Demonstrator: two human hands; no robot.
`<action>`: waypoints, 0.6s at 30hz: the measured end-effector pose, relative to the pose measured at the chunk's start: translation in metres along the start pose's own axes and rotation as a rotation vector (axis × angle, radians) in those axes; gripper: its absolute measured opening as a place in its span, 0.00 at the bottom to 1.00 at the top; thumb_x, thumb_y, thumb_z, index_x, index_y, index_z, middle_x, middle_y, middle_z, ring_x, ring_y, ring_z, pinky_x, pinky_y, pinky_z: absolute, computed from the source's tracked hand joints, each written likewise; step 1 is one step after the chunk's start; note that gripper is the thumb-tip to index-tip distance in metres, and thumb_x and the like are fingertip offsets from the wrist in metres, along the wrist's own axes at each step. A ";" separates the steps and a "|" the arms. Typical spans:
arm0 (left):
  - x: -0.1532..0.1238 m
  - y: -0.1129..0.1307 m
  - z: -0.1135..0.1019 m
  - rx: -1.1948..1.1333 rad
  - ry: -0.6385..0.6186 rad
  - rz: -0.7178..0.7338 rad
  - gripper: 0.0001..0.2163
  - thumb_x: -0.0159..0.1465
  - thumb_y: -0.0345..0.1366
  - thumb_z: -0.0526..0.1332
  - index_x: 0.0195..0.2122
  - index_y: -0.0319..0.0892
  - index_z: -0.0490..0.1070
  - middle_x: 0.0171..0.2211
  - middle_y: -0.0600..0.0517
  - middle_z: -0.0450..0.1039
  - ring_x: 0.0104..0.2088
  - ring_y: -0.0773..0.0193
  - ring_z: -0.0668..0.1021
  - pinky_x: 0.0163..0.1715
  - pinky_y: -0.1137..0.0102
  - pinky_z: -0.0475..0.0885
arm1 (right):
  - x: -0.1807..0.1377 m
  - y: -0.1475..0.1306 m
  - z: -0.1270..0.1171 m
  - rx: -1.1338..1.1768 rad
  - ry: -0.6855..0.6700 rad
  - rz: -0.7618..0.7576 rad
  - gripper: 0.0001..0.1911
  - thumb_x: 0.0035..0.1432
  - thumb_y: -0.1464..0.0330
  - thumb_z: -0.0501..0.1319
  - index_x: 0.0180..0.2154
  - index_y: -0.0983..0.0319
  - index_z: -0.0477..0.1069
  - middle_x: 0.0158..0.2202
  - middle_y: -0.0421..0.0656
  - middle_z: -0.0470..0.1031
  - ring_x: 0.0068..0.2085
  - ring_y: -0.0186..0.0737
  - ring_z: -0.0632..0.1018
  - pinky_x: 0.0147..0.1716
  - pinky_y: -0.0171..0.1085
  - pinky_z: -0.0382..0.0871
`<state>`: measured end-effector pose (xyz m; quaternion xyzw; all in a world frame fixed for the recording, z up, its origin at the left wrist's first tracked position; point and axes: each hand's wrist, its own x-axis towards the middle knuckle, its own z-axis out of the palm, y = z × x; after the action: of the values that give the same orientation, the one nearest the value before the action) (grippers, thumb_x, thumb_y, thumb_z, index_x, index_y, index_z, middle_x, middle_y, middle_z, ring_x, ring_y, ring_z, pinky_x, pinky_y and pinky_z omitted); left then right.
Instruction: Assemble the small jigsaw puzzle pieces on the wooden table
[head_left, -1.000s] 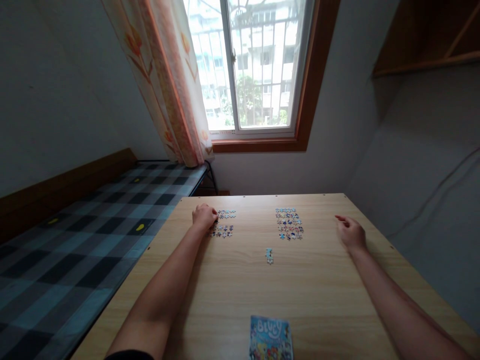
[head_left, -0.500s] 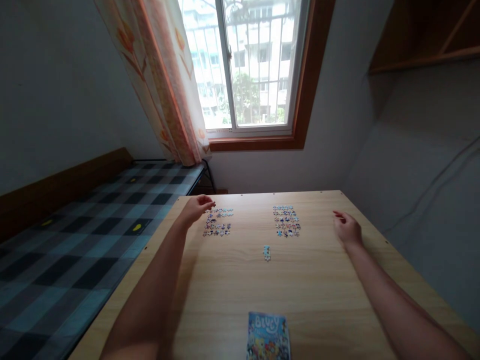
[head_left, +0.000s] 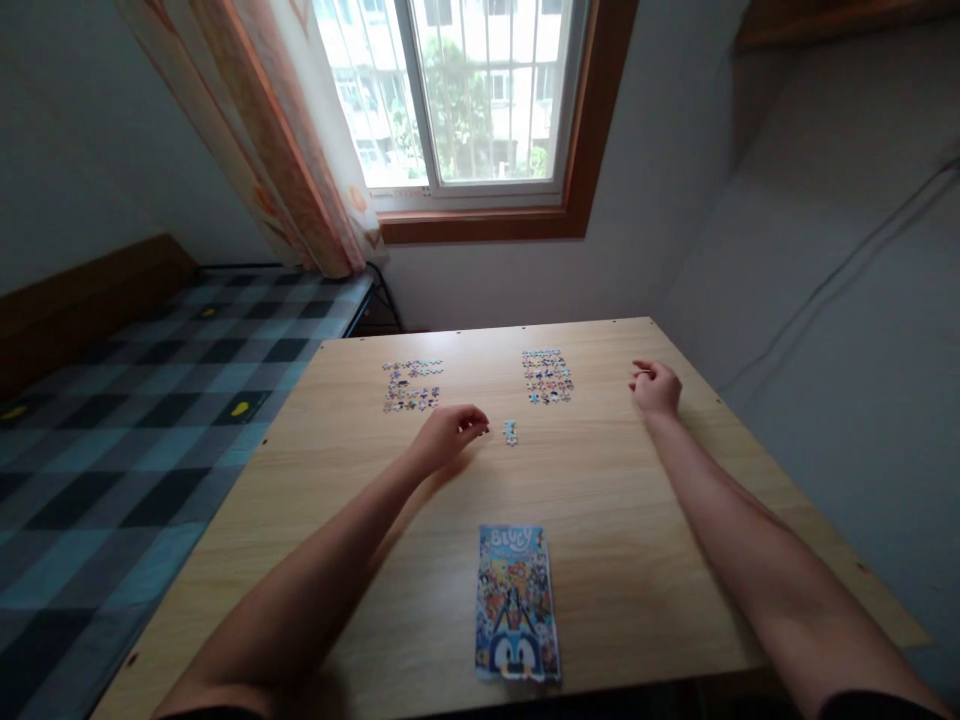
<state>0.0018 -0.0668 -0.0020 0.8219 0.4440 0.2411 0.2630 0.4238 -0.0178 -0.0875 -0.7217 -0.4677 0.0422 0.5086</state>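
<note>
My left hand (head_left: 456, 432) is pinched on a small dark puzzle piece (head_left: 484, 430), just left of a few joined puzzle pieces (head_left: 511, 433) in light blue and white. Behind that hand lies the left group of loose puzzle pieces (head_left: 412, 386), set out in rows with a gap on its right side. Another group of pieces (head_left: 547, 376) sits in tight rows farther right. My right hand (head_left: 656, 386) rests at the table's right side with curled fingers; whether anything is in them I cannot make out.
A blue picture sheet marked "Bluey" (head_left: 516, 605) lies near the front edge of the wooden table (head_left: 615, 520). To the left stands a bed with a checked cover (head_left: 172, 390). A window (head_left: 487, 100) and curtain (head_left: 262, 130) are beyond the table.
My left hand has moved from the left group of pieces, rightward and nearer, to beside the joined pieces. The view has tilted down, showing the whole picture sheet. My right hand stays at the right.
</note>
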 end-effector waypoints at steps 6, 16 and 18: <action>-0.001 0.015 0.030 0.055 -0.022 0.125 0.05 0.63 0.33 0.63 0.35 0.44 0.79 0.31 0.53 0.79 0.27 0.68 0.75 0.32 0.73 0.69 | -0.051 -0.044 -0.007 0.052 -0.073 -0.251 0.16 0.52 0.76 0.54 0.37 0.62 0.79 0.40 0.48 0.78 0.44 0.47 0.77 0.48 0.46 0.72; -0.002 0.011 0.051 0.098 -0.007 0.200 0.06 0.64 0.33 0.63 0.37 0.45 0.80 0.34 0.52 0.80 0.31 0.66 0.77 0.37 0.71 0.71 | -0.118 -0.122 0.019 0.207 -0.282 -0.614 0.17 0.56 0.80 0.56 0.34 0.57 0.80 0.37 0.45 0.78 0.45 0.48 0.74 0.50 0.49 0.69; -0.005 0.009 0.050 0.096 0.019 0.231 0.06 0.66 0.35 0.62 0.37 0.45 0.80 0.35 0.51 0.80 0.33 0.65 0.77 0.39 0.70 0.71 | -0.119 -0.125 0.023 0.183 -0.373 -0.664 0.16 0.57 0.80 0.56 0.34 0.57 0.79 0.36 0.44 0.78 0.44 0.48 0.74 0.50 0.48 0.68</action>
<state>0.0370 -0.0861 -0.0341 0.8769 0.3599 0.2561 0.1895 0.2662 -0.0812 -0.0516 -0.4629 -0.7545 0.0474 0.4628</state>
